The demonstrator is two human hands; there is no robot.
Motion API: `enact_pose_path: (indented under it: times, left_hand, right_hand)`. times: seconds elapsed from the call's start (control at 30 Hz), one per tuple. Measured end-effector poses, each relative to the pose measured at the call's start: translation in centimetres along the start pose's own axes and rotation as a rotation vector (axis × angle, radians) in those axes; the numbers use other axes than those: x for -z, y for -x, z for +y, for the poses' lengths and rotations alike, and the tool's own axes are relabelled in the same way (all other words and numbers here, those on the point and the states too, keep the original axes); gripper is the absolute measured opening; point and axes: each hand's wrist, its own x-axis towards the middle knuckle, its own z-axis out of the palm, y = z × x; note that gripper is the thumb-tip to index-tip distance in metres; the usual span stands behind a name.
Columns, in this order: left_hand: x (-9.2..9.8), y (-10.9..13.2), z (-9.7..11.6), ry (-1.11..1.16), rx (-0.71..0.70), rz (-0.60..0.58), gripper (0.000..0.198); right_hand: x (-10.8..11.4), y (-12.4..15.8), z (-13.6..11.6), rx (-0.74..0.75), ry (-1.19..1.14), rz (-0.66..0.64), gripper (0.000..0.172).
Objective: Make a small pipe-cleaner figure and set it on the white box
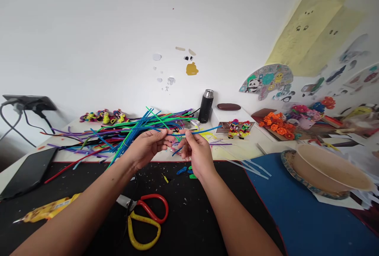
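A blue pipe cleaner (207,130) is stretched between my two hands, above the back edge of the black mat (189,216). My left hand (154,143) pinches it between thumb and forefinger. Close beside it, my right hand (194,147) pinches the same strand, whose end sticks out to the right. A short blue piece hangs at the right fingers. Behind the hands lies a pile of coloured pipe cleaners (130,129). Small blue and green twisted pieces (181,170) rest on the mat below.
Scissors (145,222) with red and yellow handles and a yellow glue gun (50,208) lie in front. A black bottle (205,108), small figures (233,128) and orange flowers (276,125) stand behind. A bowl (334,167) is at the right.
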Motion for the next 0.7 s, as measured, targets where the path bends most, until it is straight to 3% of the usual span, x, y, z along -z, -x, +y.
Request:
enact_pose_path:
  times: [0.13,0.23,0.37,0.7]
  left_hand:
    - [0.4,-0.1,0.3,0.043,-0.079,0.014,0.034]
    - [0.7,-0.2,0.9,0.081,-0.118,0.053,0.031]
    - [0.8,0.0,1.6,0.122,-0.1,0.091,0.016]
    - [0.4,0.3,3.0,0.254,-0.075,0.172,0.034]
  right_hand:
    - [-0.1,0.0,-0.1,0.007,-0.001,0.012,0.051]
    - [-0.1,0.1,-0.4,0.009,-0.004,0.038,0.051]
    - [0.0,0.0,-0.7,0.014,-0.023,0.065,0.05]
    - [0.5,-0.4,-0.9,0.005,-0.08,0.063,0.049]
